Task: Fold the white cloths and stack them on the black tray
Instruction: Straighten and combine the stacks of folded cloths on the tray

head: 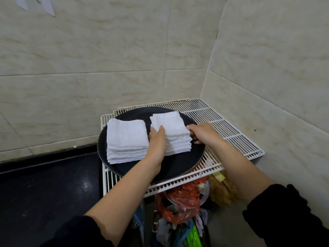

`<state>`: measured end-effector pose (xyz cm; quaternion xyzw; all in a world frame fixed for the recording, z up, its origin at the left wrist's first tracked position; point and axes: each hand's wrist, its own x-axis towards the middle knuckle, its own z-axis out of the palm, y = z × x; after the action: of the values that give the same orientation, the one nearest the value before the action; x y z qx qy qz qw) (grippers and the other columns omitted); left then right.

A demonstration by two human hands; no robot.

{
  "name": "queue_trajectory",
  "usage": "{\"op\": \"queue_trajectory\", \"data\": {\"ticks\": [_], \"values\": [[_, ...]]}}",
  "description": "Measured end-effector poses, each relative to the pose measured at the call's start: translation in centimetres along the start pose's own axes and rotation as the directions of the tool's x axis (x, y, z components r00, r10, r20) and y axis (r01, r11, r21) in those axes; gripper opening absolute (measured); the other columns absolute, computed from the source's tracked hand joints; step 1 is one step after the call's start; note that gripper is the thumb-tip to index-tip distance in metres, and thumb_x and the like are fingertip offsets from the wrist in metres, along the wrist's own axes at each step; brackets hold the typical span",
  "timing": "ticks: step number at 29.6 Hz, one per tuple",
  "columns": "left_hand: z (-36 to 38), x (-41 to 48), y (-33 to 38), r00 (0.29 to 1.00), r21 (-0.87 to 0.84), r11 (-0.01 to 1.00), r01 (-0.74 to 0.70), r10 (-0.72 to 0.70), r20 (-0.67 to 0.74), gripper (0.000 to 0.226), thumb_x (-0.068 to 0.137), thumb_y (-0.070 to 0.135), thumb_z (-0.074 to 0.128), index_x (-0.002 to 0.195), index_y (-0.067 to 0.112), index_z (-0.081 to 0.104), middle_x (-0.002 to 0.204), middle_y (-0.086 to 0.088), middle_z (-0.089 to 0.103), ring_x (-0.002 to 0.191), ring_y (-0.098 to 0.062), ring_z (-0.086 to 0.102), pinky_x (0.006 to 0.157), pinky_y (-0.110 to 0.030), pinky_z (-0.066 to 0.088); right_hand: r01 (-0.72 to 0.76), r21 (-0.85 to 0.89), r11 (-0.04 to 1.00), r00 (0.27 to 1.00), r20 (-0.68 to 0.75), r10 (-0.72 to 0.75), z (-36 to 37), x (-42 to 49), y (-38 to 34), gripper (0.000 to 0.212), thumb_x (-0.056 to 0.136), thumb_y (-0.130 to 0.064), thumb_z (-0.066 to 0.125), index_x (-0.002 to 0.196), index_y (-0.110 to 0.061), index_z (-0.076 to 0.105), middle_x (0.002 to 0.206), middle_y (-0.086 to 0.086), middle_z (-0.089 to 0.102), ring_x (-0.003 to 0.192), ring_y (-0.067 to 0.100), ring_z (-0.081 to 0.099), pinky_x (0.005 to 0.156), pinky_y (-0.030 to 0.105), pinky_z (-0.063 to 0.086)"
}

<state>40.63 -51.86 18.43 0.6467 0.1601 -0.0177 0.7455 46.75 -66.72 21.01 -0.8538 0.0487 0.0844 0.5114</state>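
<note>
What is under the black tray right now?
The black tray sits on a white wire rack. Below the rack's front edge, a red plastic bag and other clutter show. Whatever lies directly beneath the tray is covered.

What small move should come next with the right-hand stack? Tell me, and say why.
Probably press both hands inward to square the right stack. The left hand and right hand flank its sides, and its layers look uneven next to the left stack on the black tray.
</note>
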Motion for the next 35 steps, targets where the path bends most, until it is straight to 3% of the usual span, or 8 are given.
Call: {"op": "queue_trajectory", "data": {"ticks": [6, 13, 17, 21, 27, 30, 32, 35], "values": [[0.4, -0.2, 0.2, 1.0, 0.093, 0.995, -0.024, 0.024, 0.005, 0.062, 0.102, 0.033, 0.033, 0.154, 0.032, 0.001, 0.161, 0.003, 0.014, 0.145, -0.022, 0.023, 0.119, -0.045, 0.021, -0.032, -0.048, 0.998, 0.998, 0.045, 0.034, -0.9, 0.4, -0.7, 0.035, 0.082, -0.029, 0.069, 0.103, 0.0, 0.069, 0.105, 0.015, 0.069, 0.096, 0.025, 0.067, 0.067, 0.027, 0.055], [0.3, -0.4, 0.6, 1.0, 0.119, 0.993, -0.014, 0.016, -0.011, 0.068, 0.098, 0.015, 0.036, 0.155, 0.029, 0.002, 0.159, 0.002, 0.02, 0.14, -0.022, 0.029, 0.116, -0.039, 0.026, -0.05, -0.051, 0.997, 0.991, 0.121, 0.056, -1.2, 0.0, -0.3, 0.021, 0.081, -0.015, 0.071, 0.097, -0.001, 0.069, 0.097, 0.012, 0.072, 0.086, 0.018, 0.068, 0.062, 0.023, 0.053], [0.5, -0.5, 0.8, 1.0, 0.063, 0.998, 0.011, -0.009, -0.027, 0.066, 0.095, 0.025, 0.04, 0.154, 0.031, 0.009, 0.158, 0.001, 0.022, 0.139, -0.025, 0.03, 0.116, -0.046, 0.026, -0.044, 0.269, 0.962, 0.998, -0.02, 0.051, -0.6, 0.3, -0.1, 0.025, 0.087, -0.017, 0.064, 0.107, -0.001, 0.067, 0.098, 0.01, 0.07, 0.082, 0.017, 0.065, 0.071, 0.026, 0.054], [0.8, -0.4, 1.0, 0.998, 0.014, 0.999, 0.034, -0.033, -0.059, 0.061, 0.1, 0.035, 0.034, 0.154, 0.031, 0.006, 0.161, 0.004, 0.015, 0.145, -0.021, 0.021, 0.119, -0.044, 0.019, -0.102, 0.603, 0.791, 0.993, 0.013, 0.118, 1.7, -0.4, 0.1, 0.024, 0.097, -0.023, 0.05, 0.112, -0.007, 0.061, 0.107, 0.009, 0.065, 0.094, 0.02, 0.062, 0.084, 0.031, 0.05], [0.8, -0.7, 1.0, 0.998, -0.014, 1.0, 0.017, -0.017, -0.059, 0.058, 0.103, 0.034, 0.03, 0.155, 0.029, 0.003, 0.161, 0.005, 0.014, 0.146, -0.019, 0.019, 0.118, -0.039, 0.017, -0.143, 0.658, 0.739, 0.988, 0.143, 0.064, 3.1, -1.6, 0.1, 0.031, 0.1, -0.03, 0.045, 0.101, -0.011, 0.068, 0.098, 0.01, 0.073, 0.088, 0.024, 0.069, 0.081, 0.034, 0.052], [0.6, -1.0, 0.9, 0.999, 0.005, 1.0, -0.021, 0.021, -0.048, 0.055, 0.103, 0.025, 0.029, 0.154, 0.029, 0.008, 0.157, 0.004, 0.026, 0.141, -0.02, 0.03, 0.118, -0.039, 0.023, 0.014, 0.542, 0.841, 1.0, 0.008, -0.022, 1.8, -0.8, -0.9, 0.035, 0.103, -0.023, 0.04, 0.129, -0.007, 0.056, 0.126, 0.006, 0.062, 0.117, 0.019, 0.057, 0.102, 0.032, 0.039], [0.7, -1.3, 0.8, 0.997, 0.044, 0.998, -0.05, 0.052, -0.05, 0.055, 0.102, 0.018, 0.028, 0.153, 0.028, 0.013, 0.152, 0.002, 0.035, 0.135, -0.022, 0.037, 0.116, -0.041, 0.028, 0.206, 0.342, 0.917, 0.978, -0.073, -0.193, 1.0, 0.1, -1.8, 0.04, 0.102, -0.018, 0.042, 0.139, -0.006, 0.049, 0.144, 0.005, 0.05, 0.136, 0.018, 0.042, 0.111, 0.029, 0.03], [0.9, -1.6, 0.9, 0.995, 0.083, 0.993, -0.078, 0.083, -0.052, 0.056, 0.099, 0.012, 0.028, 0.152, 0.028, 0.018, 0.147, 0.003, 0.041, 0.13, -0.02, 0.042, 0.111, -0.036, 0.033, 0.456, -0.114, 0.883, 0.887, 0.145, -0.439, 1.6, 1.1, -2.8, 0.04, 0.104, -0.018, 0.037, 0.143, -0.011, 0.044, 0.154, 0.002, 0.035, 0.147, 0.015, 0.022, 0.12, 0.03, 0.015]]}}
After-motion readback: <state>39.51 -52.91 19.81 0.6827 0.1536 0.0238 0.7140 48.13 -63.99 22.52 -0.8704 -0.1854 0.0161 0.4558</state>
